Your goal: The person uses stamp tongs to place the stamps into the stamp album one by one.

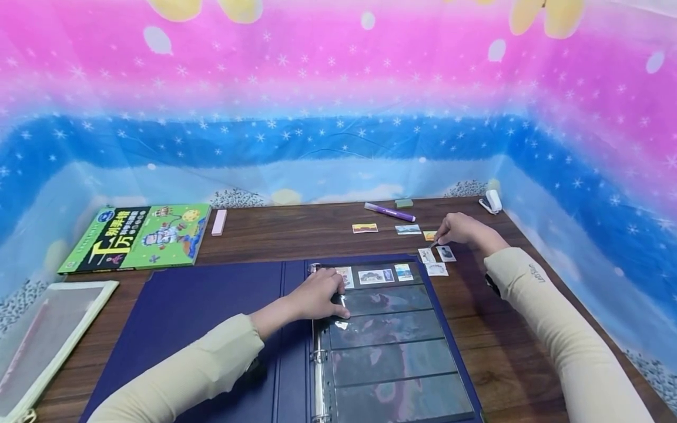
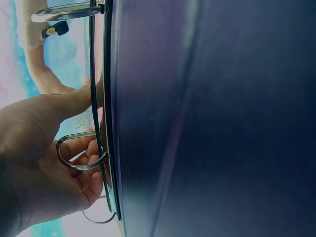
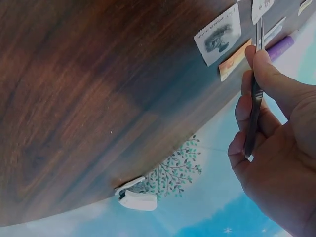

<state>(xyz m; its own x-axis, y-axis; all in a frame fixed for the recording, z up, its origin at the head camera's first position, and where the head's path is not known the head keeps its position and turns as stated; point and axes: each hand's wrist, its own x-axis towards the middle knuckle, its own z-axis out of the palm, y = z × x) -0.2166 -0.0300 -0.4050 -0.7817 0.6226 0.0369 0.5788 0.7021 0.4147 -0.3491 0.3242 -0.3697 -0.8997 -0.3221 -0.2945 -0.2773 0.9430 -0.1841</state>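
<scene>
My right hand (image 1: 459,229) pinches a pair of metal tweezers (image 3: 255,108), also seen in the right wrist view. The tweezer tips meet a small white stamp (image 1: 426,255) beyond the album's upper right corner. Close by lie a dark-figured stamp (image 3: 220,38), a pale stamp (image 1: 437,269) and an orange stamp (image 1: 430,235). My left hand (image 1: 319,294) rests on the black pocket page (image 1: 391,346) of an open blue ring album (image 1: 211,317), beside the metal rings (image 2: 81,150). Along the page's top pocket sit several stamps (image 1: 376,276), one partly behind my left fingers.
Farther back are a red-and-yellow stamp (image 1: 365,228), a bluish stamp (image 1: 407,230), a purple marker (image 1: 390,212) and a green block (image 1: 404,203). A white stapler (image 1: 492,201) stands back right. At left are a green book (image 1: 158,238), a pink-white bar (image 1: 219,222) and a zip pouch (image 1: 58,329).
</scene>
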